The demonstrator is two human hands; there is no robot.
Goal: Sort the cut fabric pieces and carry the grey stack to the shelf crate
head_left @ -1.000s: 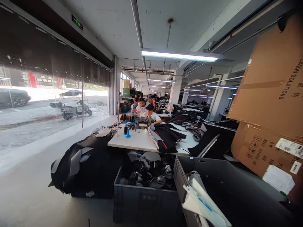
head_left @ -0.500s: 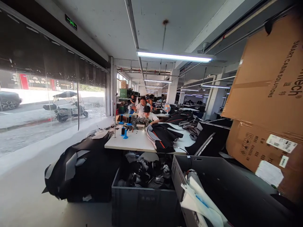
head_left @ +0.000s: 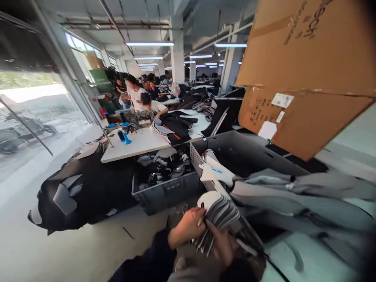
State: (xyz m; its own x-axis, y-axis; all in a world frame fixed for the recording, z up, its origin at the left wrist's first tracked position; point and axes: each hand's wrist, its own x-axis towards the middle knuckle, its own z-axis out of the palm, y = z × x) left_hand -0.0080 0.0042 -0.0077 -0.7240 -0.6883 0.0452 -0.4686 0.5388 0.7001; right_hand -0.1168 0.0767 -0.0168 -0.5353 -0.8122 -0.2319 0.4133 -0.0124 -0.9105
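Note:
A thick stack of grey and white cut fabric pieces (head_left: pixel 225 209) with rounded ends is held low in front of me. My left hand (head_left: pixel 189 224) grips its left edge, fingers curled, next to a small dark slot in the top piece. From below, my right hand (head_left: pixel 221 243) holds the stack, its index finger reaching towards my left fingertips. Part of the right hand is blurred, and its other fingers are partly hidden. A grey plastic crate (head_left: pixel 173 190) filled with dark and grey fabric pieces stands just beyond my hands.
A larger grey crate (head_left: pixel 273 156) lies to the right, with grey fabric pieces (head_left: pixel 323 192) nearby. Cardboard boxes (head_left: pixel 293 70) rise above it. A white sewing table (head_left: pixel 135 147) carries thread cones and black fabric; a person (head_left: pixel 151 105) leans over it. A dark fabric heap (head_left: pixel 96 192) sits left.
The view has tilted down and turned right. Both my hands and the fabric stack have come into view. The raised hands of a person behind the table are now lowered.

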